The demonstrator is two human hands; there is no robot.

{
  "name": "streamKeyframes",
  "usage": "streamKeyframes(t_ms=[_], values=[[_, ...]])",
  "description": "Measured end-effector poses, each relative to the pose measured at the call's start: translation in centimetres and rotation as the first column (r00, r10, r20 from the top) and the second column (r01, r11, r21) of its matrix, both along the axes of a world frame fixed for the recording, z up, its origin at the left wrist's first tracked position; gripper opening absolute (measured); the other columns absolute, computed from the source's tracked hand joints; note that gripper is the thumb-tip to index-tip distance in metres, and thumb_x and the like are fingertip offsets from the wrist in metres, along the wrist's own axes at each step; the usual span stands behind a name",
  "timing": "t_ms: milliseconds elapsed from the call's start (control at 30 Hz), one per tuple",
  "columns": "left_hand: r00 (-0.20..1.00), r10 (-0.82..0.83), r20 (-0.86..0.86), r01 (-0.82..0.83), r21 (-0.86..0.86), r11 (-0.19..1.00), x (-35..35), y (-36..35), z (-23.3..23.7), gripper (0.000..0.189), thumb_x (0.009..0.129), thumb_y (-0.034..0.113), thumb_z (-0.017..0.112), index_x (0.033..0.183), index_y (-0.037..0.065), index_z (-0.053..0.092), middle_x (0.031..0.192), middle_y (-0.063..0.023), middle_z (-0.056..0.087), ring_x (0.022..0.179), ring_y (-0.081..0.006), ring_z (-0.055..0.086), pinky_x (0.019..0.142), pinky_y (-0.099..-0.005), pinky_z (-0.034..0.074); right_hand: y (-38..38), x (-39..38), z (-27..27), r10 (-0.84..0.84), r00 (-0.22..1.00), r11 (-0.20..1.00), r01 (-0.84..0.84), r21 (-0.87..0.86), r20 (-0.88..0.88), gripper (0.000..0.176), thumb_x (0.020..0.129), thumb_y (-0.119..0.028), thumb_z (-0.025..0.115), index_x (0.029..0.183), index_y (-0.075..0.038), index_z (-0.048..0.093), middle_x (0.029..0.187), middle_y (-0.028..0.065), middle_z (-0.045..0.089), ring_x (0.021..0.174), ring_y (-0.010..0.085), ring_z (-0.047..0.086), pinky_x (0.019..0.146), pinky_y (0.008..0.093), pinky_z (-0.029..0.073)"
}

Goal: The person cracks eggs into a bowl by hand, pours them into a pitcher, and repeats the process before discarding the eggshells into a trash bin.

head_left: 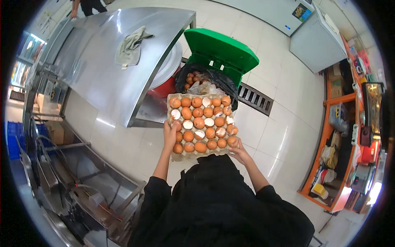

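My left hand (169, 136) grips the left edge of a cardboard egg tray (189, 155), and my right hand (240, 154) grips its lower right corner. Brown eggshells (198, 122) fill the tray's cups; several are cracked or broken open and show white insides. The tray is held in front of my body, close to a green bin (222, 51) with its lid raised. A black bag (218, 80) lines the bin. Inside it lie more brown shells (192, 78) and some clear plastic (203, 88). The tray hides the bin's lower front.
A steel table (94, 82) bearing a grey cloth (132, 47) stands at left. A floor drain (256, 99) lies right of the bin. Orange shelving (342, 99) lines the right side, white freezers (317, 39) the back. Metal equipment (103, 197) is lower left; another person (91, 6) stands far left.
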State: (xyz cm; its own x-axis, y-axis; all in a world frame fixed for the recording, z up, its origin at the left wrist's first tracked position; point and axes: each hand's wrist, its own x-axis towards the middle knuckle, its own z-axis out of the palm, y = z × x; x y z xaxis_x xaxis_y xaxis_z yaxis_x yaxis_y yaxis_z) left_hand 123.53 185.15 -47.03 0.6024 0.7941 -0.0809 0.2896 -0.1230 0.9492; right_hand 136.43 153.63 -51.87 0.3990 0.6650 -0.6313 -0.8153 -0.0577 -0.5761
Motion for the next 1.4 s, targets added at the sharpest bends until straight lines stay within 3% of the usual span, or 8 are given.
streamKeyframes(t_ms=[367, 600, 733, 833, 900, 1000, 1233, 1400], values=[[0.953, -0.178, -0.247, 0.135, -0.180, 0.974, 9.4, 10.0, -7.4, 0.048, 0.081, 0.037, 0.052, 0.109, -0.002, 0.050, 0.105, -0.0180, 0.055, 0.099, -0.0262, 0.051, 0.086, -0.0346, 0.038, 7.6, 3.2, -3.6, -0.145, 0.964, 0.987, 0.124, -0.103, -0.225, 0.075, 0.074, -0.008, 0.065, 0.130, -0.022, 0.018, 0.131, 0.0067, 0.029, 0.120, 0.0257, 0.034, 0.093, 0.0486, 0.035], [0.995, -0.099, -0.014, 0.048, -0.797, 0.602, 13.7, 16.9, -15.1, 0.053, 0.083, 0.044, 0.048, 0.114, 0.001, 0.049, 0.106, -0.0098, 0.054, 0.103, -0.0222, 0.051, 0.091, -0.0330, 0.039, 12.2, 5.7, -4.0, -0.292, 0.917, 0.946, 0.235, -0.223, -0.273, 0.067, 0.080, -0.010, 0.061, 0.130, -0.020, 0.017, 0.130, 0.0078, 0.032, 0.119, 0.0259, 0.038, 0.090, 0.0504, 0.042], [0.916, -0.284, -0.285, 0.166, -0.375, 0.912, 10.6, 18.0, -16.1, 0.054, 0.082, 0.047, 0.050, 0.113, 0.003, 0.050, 0.104, -0.0104, 0.054, 0.103, -0.0204, 0.050, 0.088, -0.0333, 0.038, 15.2, 6.6, -2.3, -0.339, 0.924, 0.930, 0.301, -0.209, -0.178, 0.060, 0.083, -0.015, 0.062, 0.129, -0.021, 0.023, 0.128, 0.0062, 0.037, 0.116, 0.0253, 0.042, 0.089, 0.0497, 0.043], [0.865, -0.158, -0.476, -0.207, -0.625, 0.752, 5.4, 16.8, -18.1, 0.076, 0.077, 0.053, 0.057, 0.127, -0.001, 0.038, 0.123, -0.0158, 0.045, 0.111, -0.0293, 0.045, 0.091, -0.0372, 0.037, 16.2, 6.1, -2.3, -0.325, 0.913, 0.934, 0.269, -0.236, -0.246, 0.055, 0.083, -0.016, 0.063, 0.127, -0.021, 0.029, 0.125, 0.0042, 0.042, 0.115, 0.0237, 0.044, 0.090, 0.0484, 0.042], [0.769, -0.011, -0.639, -0.495, -0.607, 0.622, 6.6, 12.0, -9.0, 0.082, 0.075, 0.055, 0.059, 0.131, 0.002, 0.033, 0.130, -0.0166, 0.037, 0.110, -0.0318, 0.045, 0.087, -0.0395, 0.041, 15.9, 5.4, -3.0, -0.344, 0.879, 0.934, 0.282, -0.221, -0.331, 0.053, 0.083, -0.017, 0.063, 0.125, -0.021, 0.031, 0.122, 0.0028, 0.045, 0.114, 0.0227, 0.045, 0.091, 0.0471, 0.042], [0.913, 0.049, -0.406, -0.392, -0.834, 0.388, 5.7, 8.8, -7.6, 0.083, 0.075, 0.055, 0.059, 0.134, 0.005, 0.028, 0.133, -0.0177, 0.030, 0.111, -0.0323, 0.043, 0.085, -0.0400, 0.044, 15.4, 5.4, -2.4, -0.345, 0.850, 0.937, 0.284, -0.205, -0.398, 0.049, 0.082, -0.018, 0.064, 0.122, -0.022, 0.036, 0.118, 0.0009, 0.048, 0.110, 0.0201, 0.047, 0.090, 0.0424, 0.043], [0.959, 0.185, -0.215, -0.279, -0.832, 0.480, 8.3, 8.4, -3.8, 0.055, 0.082, 0.039, 0.060, 0.124, 0.010, 0.040, 0.118, -0.0092, 0.048, 0.074, -0.0141, 0.060, 0.046, -0.0195, 0.047, 15.6, 7.2, -0.6, -0.352, 0.822, 0.904, 0.174, -0.390, -0.448, 0.044, 0.077, -0.023, 0.069, 0.114, -0.019, 0.046, 0.112, -0.0030, 0.050, 0.101, 0.0141, 0.050, 0.084, 0.0308, 0.046], [0.908, 0.222, -0.354, -0.417, -0.729, 0.542, 13.3, 11.3, -5.5, 0.047, 0.086, 0.027, 0.054, 0.127, 0.013, 0.038, 0.121, -0.0090, 0.047, 0.071, -0.0152, 0.062, 0.037, -0.0152, 0.043, 18.4, 9.5, -2.9, -0.371, 0.802, 0.900, 0.186, -0.395, -0.468, 0.047, 0.076, -0.023, 0.071, 0.114, -0.018, 0.045, 0.112, -0.0033, 0.050, 0.103, 0.0131, 0.049, 0.083, 0.0307, 0.047]])
